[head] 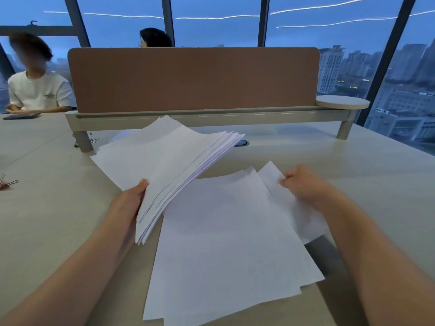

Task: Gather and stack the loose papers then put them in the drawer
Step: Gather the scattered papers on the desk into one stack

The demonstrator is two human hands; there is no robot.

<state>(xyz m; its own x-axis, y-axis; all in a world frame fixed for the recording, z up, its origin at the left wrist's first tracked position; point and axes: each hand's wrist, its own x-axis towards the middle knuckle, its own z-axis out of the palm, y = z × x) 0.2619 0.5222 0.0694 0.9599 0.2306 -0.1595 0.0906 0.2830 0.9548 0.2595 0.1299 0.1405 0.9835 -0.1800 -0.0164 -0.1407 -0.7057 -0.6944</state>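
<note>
My left hand point(131, 201) grips a thick stack of white papers point(169, 165) by its near left edge and holds it tilted above the desk. Loose white sheets point(226, 243) lie fanned on the desk in front of me, partly under the raised stack. My right hand point(303, 184) pinches the far corner of the rightmost loose sheet point(270, 175). More white paper point(117, 137) shows behind the stack near the divider. No drawer is in view.
A brown divider panel point(193, 78) on a grey rail crosses the beige desk point(47, 208). Binder clips point(7, 183) lie at the left edge, a round cable port point(242, 143) sits behind the stack. Two people sit beyond the divider and at the far left.
</note>
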